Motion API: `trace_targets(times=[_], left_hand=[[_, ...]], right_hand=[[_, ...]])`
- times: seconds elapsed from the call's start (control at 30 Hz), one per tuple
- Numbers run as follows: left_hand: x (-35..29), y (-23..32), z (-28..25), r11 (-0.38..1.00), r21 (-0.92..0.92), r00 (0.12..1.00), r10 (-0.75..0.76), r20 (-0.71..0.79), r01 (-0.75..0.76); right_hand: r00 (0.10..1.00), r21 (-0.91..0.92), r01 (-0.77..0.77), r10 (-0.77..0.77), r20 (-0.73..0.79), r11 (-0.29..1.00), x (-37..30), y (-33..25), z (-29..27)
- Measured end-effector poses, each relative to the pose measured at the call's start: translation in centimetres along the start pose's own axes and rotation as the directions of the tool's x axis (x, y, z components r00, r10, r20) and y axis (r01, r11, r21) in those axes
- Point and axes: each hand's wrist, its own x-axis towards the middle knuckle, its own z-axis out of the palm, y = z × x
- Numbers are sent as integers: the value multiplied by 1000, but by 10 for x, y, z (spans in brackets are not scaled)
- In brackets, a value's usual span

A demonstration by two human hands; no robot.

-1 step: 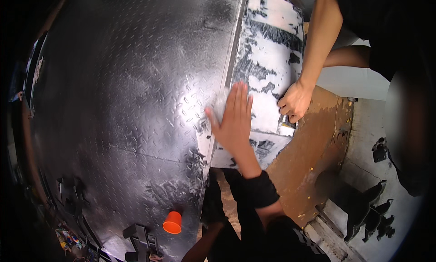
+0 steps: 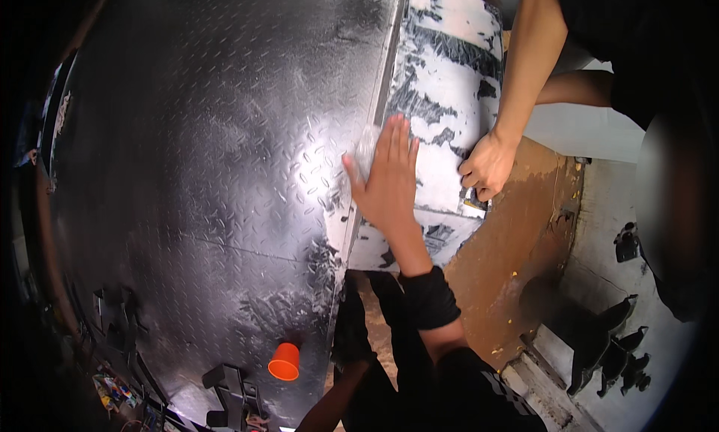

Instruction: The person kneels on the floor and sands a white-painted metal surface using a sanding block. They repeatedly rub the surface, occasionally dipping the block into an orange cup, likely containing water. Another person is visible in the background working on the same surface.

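My right hand (image 2: 389, 173) lies palm down, fingers stretched and slightly apart, across the seam between a dark tread-patterned metal plate (image 2: 225, 155) and a white panel with patchy dark marks (image 2: 442, 91). Beneath its thumb side shows a crinkled, translucent piece (image 2: 365, 149), which looks like plastic film; the palm covers the rest. Of my left arm only the forearm (image 2: 341, 391) appears, at the lower edge, and the left hand is out of sight. Another person's hand (image 2: 490, 166) is closed at the panel's right edge, over a small item with a yellow part that I cannot identify.
An orange cup (image 2: 284, 362) lies tipped on the dark plate, near its front edge. Black brackets (image 2: 228, 394) are at the lower left. The other person's arms reach in from the upper right. Brown floor (image 2: 502, 260) and dark, jagged metal pieces (image 2: 610, 349) are at right.
My right hand has slid a little farther up along the seam, and the translucent piece shows more beside the thumb. The other person's hand stays at the panel edge.
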Motion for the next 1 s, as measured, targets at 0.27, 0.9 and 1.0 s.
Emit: trace_targets(times=[0.27,0.9,1.0], left_hand=[[7,2,2,1000,-10,1000,-14,-6,14],[16,-3,24,1000,-24,999,2,-33,-3],[23,-2,28,1000,-16,998,25,-64,-26]], right_hand=[[996,-13,24,-23,83,1000,-7,-5,0],[999,-136,0,-6,-46,991,81,6,19],[999,-144,16,-23,-48,989,85,10,19]])
